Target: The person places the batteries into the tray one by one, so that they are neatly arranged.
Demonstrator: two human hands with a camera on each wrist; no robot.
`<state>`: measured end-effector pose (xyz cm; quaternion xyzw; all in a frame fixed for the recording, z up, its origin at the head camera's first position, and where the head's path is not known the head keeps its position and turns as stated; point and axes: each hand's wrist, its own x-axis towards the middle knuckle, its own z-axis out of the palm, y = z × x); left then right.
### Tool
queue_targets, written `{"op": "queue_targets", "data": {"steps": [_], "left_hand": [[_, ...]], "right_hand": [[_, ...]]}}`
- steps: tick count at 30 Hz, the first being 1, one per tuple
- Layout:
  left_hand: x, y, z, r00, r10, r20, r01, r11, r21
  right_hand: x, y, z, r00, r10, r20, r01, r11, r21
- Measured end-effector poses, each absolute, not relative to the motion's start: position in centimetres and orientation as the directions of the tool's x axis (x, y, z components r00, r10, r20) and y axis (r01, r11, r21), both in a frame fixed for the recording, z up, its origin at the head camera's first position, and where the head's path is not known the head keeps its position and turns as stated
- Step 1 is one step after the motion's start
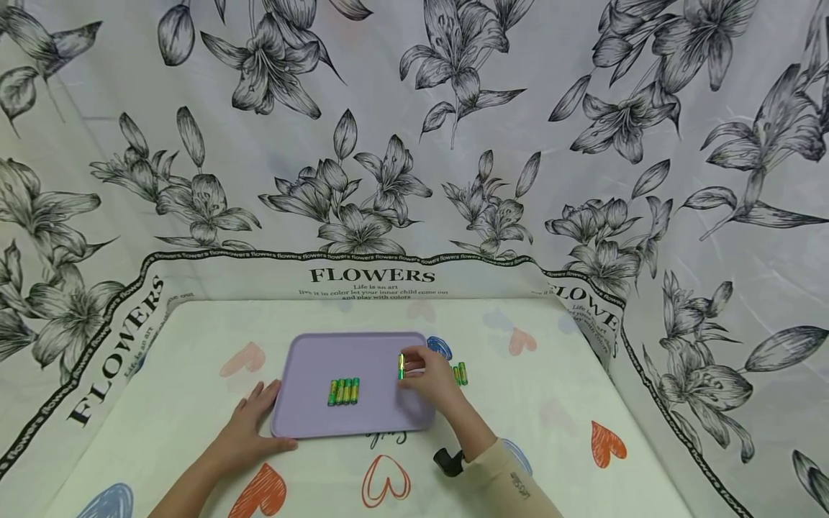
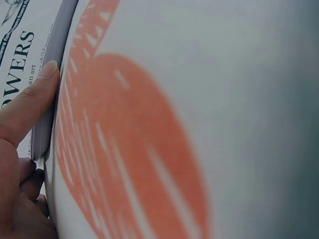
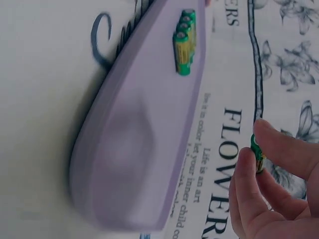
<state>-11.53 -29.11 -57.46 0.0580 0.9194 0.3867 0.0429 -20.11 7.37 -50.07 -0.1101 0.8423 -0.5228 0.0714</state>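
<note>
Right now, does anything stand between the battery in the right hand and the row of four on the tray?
Nothing visible does: only bare purple tray shows between the held battery and the four-battery row.

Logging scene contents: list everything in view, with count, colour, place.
Tray: 1, lavender, on tablecloth
Tray batteries: 4, green-yellow, row on tray
Held battery: 1, green-yellow, in right hand
Loose batteries: 2 visible, green-yellow, right of tray
Tablecloth: 1, white, heart-printed, under tray
Lily fabric: count unclear, white-black, behind, beside tablecloth
Small object: 1, black, by sleeve
Sleeve: 1, beige, right arm
Left hand: 1, touching tray's left edge
Right hand: 1, pinching battery
</note>
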Motion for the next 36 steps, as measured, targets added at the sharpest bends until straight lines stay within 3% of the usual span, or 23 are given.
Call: {"op": "queue_targets", "data": {"steps": [14, 36], "left_hand": [[-11.4, -28.9, -57.1, -0.990, 0.135, -0.047, 0.060, 0.691, 0.720], [-11.5, -29.0, -57.2, -0.989, 0.143, -0.041, 0.069, 0.684, 0.727]], "right_hand": [[-19.9, 2.9, -51.7, -0.953, -0.298, -0.050, -0.096, 0.455, -0.885], [-20.0, 0.3, -55.0, -0.944, -0.320, -0.083, -0.122, 0.571, -0.811]]}}
